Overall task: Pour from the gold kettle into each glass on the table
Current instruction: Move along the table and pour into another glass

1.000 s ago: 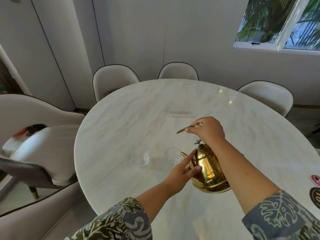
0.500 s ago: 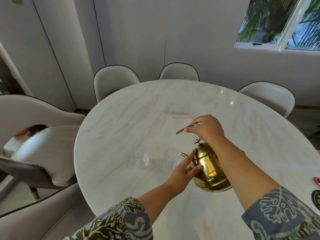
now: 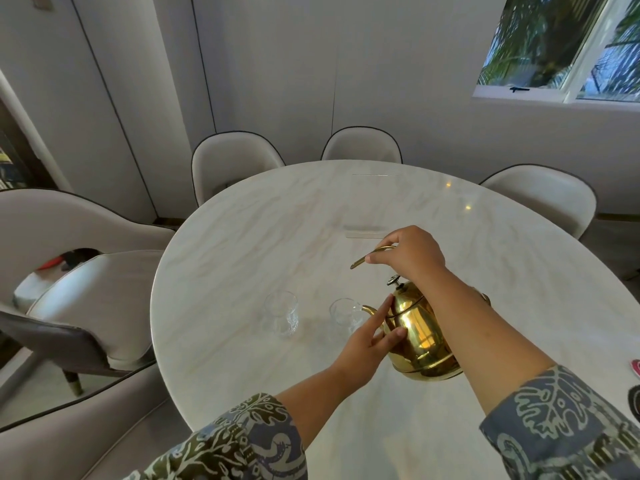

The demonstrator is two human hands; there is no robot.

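A: Tipping toward the nearer glass (image 3: 343, 311), is it?

B: Yes. The right hand (image 3: 412, 252) has its grip closed round the kettle's handle (image 3: 372, 254), and the gold kettle (image 3: 417, 332) hangs tilted just above the bench (image 3: 242, 237), with its spout right at that glass's rim.

A: And the left hand (image 3: 369, 344)?

B: It rests against the kettle's side with fingers spread, steadying it, not wrapped round anything.

A: How far along, would you say?

B: Early, I judge. Both glasses look clear (I can't tell whether any liquid sits in them), and no stream shows at the spout. The farther glass (image 3: 281, 313), off to the left, seems untouched, so at least that one is left.

A: Room to move?

B: Plenty. The glasses stand apart from each other, well in from the bench edge. Beyond them the marble is bare, apart from a flat clear piece (image 3: 367, 232) farther back. Chairs (image 3: 232, 164) ring the bench but stay outside it. The risk I see is the left forearm brushing the nearer glass when the kettle shifts left.
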